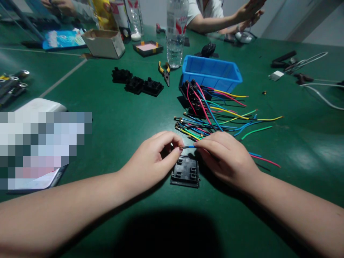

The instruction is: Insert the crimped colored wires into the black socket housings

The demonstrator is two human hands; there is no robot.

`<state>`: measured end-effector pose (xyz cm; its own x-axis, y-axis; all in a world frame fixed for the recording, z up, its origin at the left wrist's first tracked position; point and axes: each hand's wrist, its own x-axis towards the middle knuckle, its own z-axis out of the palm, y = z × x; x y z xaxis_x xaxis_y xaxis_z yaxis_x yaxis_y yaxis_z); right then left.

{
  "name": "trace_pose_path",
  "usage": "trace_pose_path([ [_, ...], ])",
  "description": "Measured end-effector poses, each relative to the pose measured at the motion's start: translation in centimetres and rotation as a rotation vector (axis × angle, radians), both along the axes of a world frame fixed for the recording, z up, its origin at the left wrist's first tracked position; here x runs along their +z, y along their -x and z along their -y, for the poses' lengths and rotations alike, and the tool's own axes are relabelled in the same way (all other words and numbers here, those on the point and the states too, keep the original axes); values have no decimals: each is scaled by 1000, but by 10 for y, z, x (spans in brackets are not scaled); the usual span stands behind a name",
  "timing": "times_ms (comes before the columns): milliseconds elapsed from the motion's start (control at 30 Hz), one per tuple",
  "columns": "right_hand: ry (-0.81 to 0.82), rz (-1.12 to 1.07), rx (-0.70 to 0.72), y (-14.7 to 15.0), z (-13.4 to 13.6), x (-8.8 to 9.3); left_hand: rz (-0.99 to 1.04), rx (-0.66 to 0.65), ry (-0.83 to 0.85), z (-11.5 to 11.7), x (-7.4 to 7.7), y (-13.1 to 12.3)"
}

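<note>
A short blue wire (189,147) is stretched between my two hands just above a black plastic connector block (186,172) lying on the green table (113,118). My left hand (154,157) pinches the wire's metal-tipped end. My right hand (224,156) is closed on the wire's other part, and a pink wire (266,160) trails out from under it. Behind my hands lies a heap of loose coloured wires (215,122) beside a wired black block (194,95).
A blue plastic bin (211,73) stands behind the wires, with pliers (165,71), a water bottle (176,32) and three black blocks (137,84) near it. A cardboard box (103,43) sits far left. Another person's arms (228,19) rest at the far edge.
</note>
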<state>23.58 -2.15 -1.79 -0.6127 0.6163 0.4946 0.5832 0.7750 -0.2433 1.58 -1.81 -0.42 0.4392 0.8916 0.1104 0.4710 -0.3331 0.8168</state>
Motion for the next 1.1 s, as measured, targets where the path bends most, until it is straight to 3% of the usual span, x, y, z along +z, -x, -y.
trace_pose_path([
  [467,99,22,-16,-3,2,0,36,-35,28,2,4,1],
  [700,51,29,-89,-5,1,-6,75,-19,45,3,1,4],
  [1100,76,11,-27,-6,-3,-3,71,-27,37,2,1,4],
])
